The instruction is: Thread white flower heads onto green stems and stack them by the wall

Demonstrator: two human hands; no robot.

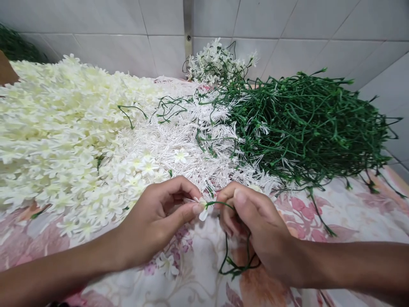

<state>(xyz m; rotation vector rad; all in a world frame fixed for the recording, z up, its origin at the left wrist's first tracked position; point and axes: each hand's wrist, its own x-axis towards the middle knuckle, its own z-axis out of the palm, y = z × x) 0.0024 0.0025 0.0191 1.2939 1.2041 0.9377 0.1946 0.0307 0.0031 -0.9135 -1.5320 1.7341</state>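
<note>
Between the fingertips of my left hand (166, 217) is a white artificial flower (203, 211), pinched by its petals. A green plastic stem (220, 203) runs from the flower's base into my right hand (255, 217), whose thumb and fingers are closed on it. More of the green stem (238, 269) hangs in loops below the right hand. Just beyond my hands lies a heap of thin white stamens (172, 138). A single white blossom (168, 265) rests on the cloth below my left hand.
Loose cream-white flower heads (57, 128) are piled at the left. A big tangle of green stems (319, 123) fills the right. Behind, a finished-looking bunch of white flowers (217, 62) leans near the tiled wall (275, 19). Floral cloth (348, 264) covers the surface.
</note>
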